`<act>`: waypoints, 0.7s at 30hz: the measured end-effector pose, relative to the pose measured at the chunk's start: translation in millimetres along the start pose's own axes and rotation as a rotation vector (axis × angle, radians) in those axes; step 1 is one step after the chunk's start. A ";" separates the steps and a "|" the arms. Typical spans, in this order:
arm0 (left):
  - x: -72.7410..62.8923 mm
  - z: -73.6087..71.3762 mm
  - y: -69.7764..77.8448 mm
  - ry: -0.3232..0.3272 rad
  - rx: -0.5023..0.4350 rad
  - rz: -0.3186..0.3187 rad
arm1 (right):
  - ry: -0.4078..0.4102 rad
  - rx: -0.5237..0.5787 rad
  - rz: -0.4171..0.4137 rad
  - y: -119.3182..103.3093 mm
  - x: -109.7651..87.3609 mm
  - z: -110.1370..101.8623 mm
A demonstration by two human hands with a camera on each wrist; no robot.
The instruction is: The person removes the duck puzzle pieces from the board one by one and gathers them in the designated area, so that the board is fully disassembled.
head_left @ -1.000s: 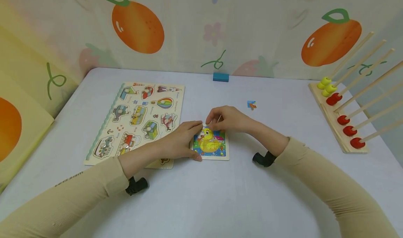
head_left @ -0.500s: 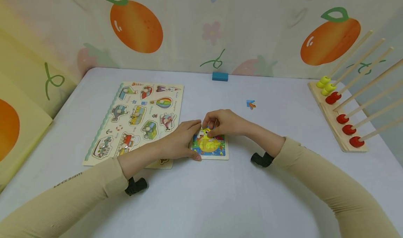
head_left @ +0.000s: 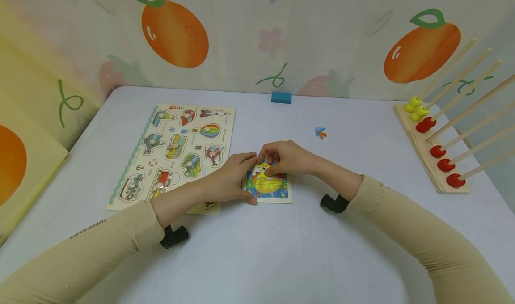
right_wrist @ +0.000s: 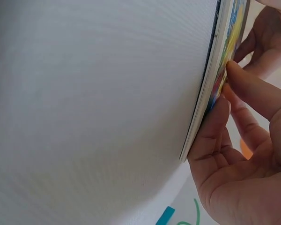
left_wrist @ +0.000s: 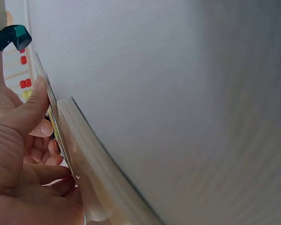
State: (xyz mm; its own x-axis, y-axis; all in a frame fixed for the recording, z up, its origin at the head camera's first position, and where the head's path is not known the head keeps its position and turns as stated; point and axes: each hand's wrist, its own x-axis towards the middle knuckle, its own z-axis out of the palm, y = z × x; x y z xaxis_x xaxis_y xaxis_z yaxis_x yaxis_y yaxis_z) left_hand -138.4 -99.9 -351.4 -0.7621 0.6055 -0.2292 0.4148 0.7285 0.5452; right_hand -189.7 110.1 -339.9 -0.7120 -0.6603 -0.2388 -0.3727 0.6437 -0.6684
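Observation:
A small square jigsaw puzzle (head_left: 268, 185) with a yellow duck on blue lies face up on the table. My left hand (head_left: 229, 179) rests along its left side, fingers fairly straight and the thumb at the lower left corner. My right hand (head_left: 287, 156) has curled fingers at the top edge, with its thumb pressing the picture near the duck's head. In the right wrist view the right thumb (right_wrist: 248, 84) touches the puzzle's face; whether a separate piece sits under the fingertips is hidden. One loose jigsaw piece (head_left: 320, 133), blue and orange, lies behind the right hand.
A large wooden vehicle peg puzzle (head_left: 173, 149) lies to the left, partly under my left forearm. At the back edge sits a blue block (head_left: 281, 98). A wooden bead stand (head_left: 432, 156) with tall rods and red and yellow beads stands on the right.
My right hand has moved slightly down and left, its thumb coming from the puzzle's upper edge onto the duck's head. The left hand stays in place.

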 end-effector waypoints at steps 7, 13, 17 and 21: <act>-1.3 -1.9 1.8 -0.001 -0.002 0.003 | -0.008 -0.009 0.005 1.1 1.5 0.7; -1.4 -1.8 1.5 0.002 0.000 0.000 | -0.011 -0.020 -0.003 0.5 2.1 1.3; -1.3 -1.5 1.0 0.000 -0.004 -0.005 | -0.006 -0.024 -0.010 0.0 2.0 1.9; -1.5 -1.4 0.7 0.001 -0.001 -0.002 | 0.009 -0.037 -0.014 0.4 1.8 2.4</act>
State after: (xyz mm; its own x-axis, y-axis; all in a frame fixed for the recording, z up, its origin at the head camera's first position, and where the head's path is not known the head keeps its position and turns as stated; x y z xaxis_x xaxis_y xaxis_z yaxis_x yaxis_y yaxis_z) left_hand -137.7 -100.7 -349.5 -0.7634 0.6037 -0.2297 0.4128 0.7294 0.5455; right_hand -189.8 108.3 -342.2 -0.7119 -0.6660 -0.2226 -0.4046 0.6481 -0.6452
